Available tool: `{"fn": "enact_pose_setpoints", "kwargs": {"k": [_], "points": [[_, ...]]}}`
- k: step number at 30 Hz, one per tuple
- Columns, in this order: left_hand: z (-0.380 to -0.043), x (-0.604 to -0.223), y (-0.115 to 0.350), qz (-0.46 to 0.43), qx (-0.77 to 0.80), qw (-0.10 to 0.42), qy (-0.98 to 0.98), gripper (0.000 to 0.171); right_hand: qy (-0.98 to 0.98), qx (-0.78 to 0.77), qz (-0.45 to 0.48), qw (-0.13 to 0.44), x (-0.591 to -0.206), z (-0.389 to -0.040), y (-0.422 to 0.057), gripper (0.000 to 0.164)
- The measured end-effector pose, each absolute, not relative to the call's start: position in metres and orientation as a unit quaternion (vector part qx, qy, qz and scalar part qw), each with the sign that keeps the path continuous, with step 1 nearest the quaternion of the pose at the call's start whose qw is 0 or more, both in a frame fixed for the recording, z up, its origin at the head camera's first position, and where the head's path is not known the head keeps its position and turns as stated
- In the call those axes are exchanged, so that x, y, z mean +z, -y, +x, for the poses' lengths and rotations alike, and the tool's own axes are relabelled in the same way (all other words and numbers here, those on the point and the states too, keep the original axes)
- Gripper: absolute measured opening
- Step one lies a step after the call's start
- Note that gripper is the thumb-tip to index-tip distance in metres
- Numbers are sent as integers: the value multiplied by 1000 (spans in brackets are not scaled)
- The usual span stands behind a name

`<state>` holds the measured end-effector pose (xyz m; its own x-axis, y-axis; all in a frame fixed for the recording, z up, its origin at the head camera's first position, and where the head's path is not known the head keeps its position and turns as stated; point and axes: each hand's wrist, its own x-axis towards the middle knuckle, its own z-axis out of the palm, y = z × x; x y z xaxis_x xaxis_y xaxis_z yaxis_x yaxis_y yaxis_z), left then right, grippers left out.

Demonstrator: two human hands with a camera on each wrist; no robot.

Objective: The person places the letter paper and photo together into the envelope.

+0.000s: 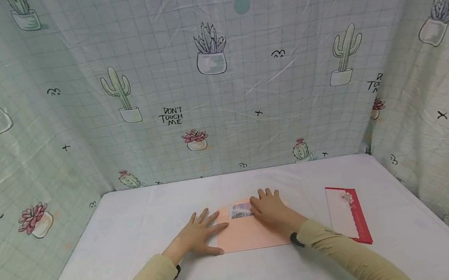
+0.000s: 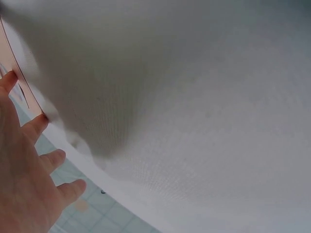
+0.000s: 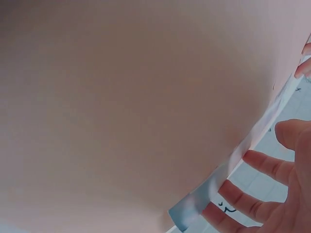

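A peach-coloured envelope (image 1: 250,234) lies flat on the table in the head view. A small picture card (image 1: 240,211) in bluish and lilac tones shows above its front edge, with the lower part hidden. My left hand (image 1: 199,234) is spread at the envelope's left side, fingertips at its edge; the left wrist view has the fingers apart. Over the card's right end lies my right hand (image 1: 270,207). In the right wrist view, its extended fingers (image 3: 260,211) touch the card (image 3: 194,201), which sticks out as a strip past the envelope (image 3: 146,121).
To the right of the right forearm lies a red and pale pink card (image 1: 343,216) with white flowers. A white table (image 1: 133,229) is enclosed at the back and sides by a cactus-print cloth (image 1: 244,94). Both wrists wear dark bands.
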<state>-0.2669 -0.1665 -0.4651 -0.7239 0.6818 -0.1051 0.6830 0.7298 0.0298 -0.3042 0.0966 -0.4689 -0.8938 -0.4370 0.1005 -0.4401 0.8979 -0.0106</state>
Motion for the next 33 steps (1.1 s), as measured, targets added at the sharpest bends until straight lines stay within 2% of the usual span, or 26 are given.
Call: {"fn": "enact_pose_setpoints", "kwargs": {"k": [17, 33], "points": [[-265, -463, 166, 367, -14, 50, -929, 76, 967, 25, 248, 60, -464, -298, -99, 26], [-269, -465, 165, 354, -40, 33, -934, 99, 956, 13, 287, 59, -471, -293, -106, 27]]}}
